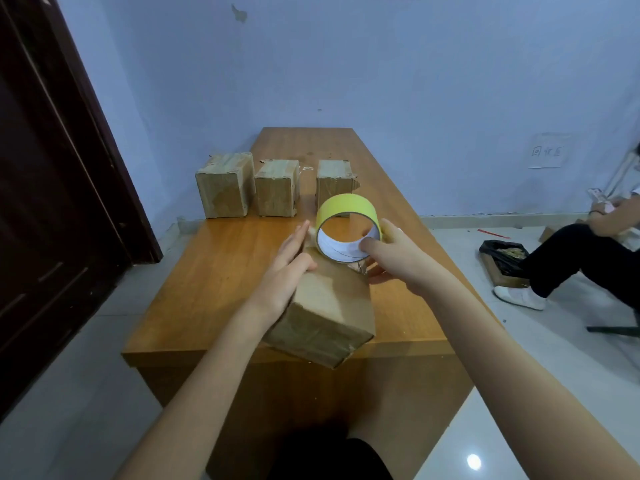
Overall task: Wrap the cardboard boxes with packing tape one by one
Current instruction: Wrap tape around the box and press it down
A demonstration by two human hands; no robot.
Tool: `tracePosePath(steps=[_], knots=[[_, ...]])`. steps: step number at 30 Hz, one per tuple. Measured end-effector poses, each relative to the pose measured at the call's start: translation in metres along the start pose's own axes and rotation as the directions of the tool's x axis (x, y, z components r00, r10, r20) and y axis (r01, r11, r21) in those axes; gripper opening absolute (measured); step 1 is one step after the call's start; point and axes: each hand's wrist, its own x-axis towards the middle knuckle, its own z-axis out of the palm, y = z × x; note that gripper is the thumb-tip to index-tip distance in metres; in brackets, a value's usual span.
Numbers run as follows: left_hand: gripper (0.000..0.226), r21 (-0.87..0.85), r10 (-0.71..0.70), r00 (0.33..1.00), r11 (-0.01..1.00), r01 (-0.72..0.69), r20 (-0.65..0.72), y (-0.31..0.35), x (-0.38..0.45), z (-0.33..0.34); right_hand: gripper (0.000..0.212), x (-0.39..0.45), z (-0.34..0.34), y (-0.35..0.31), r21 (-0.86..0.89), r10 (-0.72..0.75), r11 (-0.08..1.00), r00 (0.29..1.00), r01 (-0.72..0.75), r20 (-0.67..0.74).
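A brown cardboard box (325,310) lies tilted at the near edge of the wooden table (214,271), one corner jutting past the edge. My left hand (287,271) presses flat against the box's left side, fingers straight. My right hand (388,254) grips a yellow roll of packing tape (346,211) over the box's far end, thumb inside the core. Three more cardboard boxes stand in a row farther back: the left box (225,185), the middle box (277,188) and the right box (334,178).
A dark wooden door (52,202) stands at the left. At the right, a seated person (588,247) has a leg stretched toward a black bag of scraps (502,254) on the floor. The wall lies behind the table's far end.
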Motion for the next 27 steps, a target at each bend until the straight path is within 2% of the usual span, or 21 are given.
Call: tracePosePath(steps=[2, 4, 5, 8, 11, 12, 14, 15, 17, 21, 25, 27], knots=[[0.060, 0.197, 0.009, 0.998, 0.980, -0.020, 0.054, -0.005, 0.002, -0.011, 0.005, 0.002, 0.005, -0.009, -0.154, -0.017, 0.988, 1.000, 0.019, 0.013], [0.063, 0.508, 0.027, 0.995, 0.858, -0.074, 0.098, -0.011, 0.009, -0.024, 0.011, 0.006, 0.014, -0.019, -0.334, -0.053, 0.941, 0.998, 0.057, 0.022], [0.065, 0.598, 0.018, 0.994, 0.798, -0.079, 0.107, -0.014, 0.011, -0.030, 0.016, 0.008, 0.020, -0.024, -0.394, -0.082, 0.915, 0.996, 0.085, 0.024], [0.054, 0.628, -0.127, 0.986, 0.778, 0.032, 0.108, -0.019, 0.007, -0.037, 0.018, 0.012, 0.037, -0.035, -0.463, -0.152, 0.872, 0.987, 0.160, 0.054], [0.050, 0.691, -0.156, 0.984, 0.721, 0.057, 0.082, -0.027, -0.005, -0.036, 0.018, 0.014, 0.040, -0.043, -0.547, -0.176, 0.814, 0.980, 0.197, 0.092], [0.053, 0.717, -0.167, 0.984, 0.694, 0.070, 0.065, -0.029, -0.007, -0.038, 0.015, 0.014, 0.038, -0.043, -0.498, -0.173, 0.845, 0.980, 0.198, 0.096], [0.055, 0.773, -0.197, 0.978, 0.630, 0.076, 0.065, -0.028, -0.009, -0.042, 0.004, 0.014, 0.028, -0.038, -0.232, -0.133, 0.960, 0.985, 0.155, 0.105], [0.055, 0.787, -0.201, 0.977, 0.614, 0.068, 0.072, -0.027, -0.010, -0.042, 0.008, 0.012, 0.023, -0.034, -0.108, -0.111, 0.986, 0.988, 0.123, 0.108], [0.055, 0.812, -0.172, 0.982, 0.582, 0.041, 0.073, -0.023, -0.009, -0.040, 0.015, 0.009, 0.015, -0.026, 0.000, -0.082, 0.997, 0.991, 0.083, 0.106], [0.056, 0.876, -0.033, 0.997, 0.480, -0.044, 0.068, -0.018, -0.006, -0.036, 0.012, 0.010, 0.018, -0.023, -0.012, -0.027, 1.000, 0.998, 0.027, 0.055], [0.060, 0.832, -0.025, 0.982, 0.536, -0.145, 0.187, -0.012, -0.009, -0.034, 0.010, 0.012, 0.027, -0.021, -0.165, -0.066, 0.983, 0.996, 0.075, 0.060], [0.062, 0.828, -0.028, 0.974, 0.531, -0.177, 0.226, -0.011, -0.007, -0.033, 0.003, 0.012, 0.026, -0.021, -0.148, -0.076, 0.985, 0.995, 0.084, 0.060]])
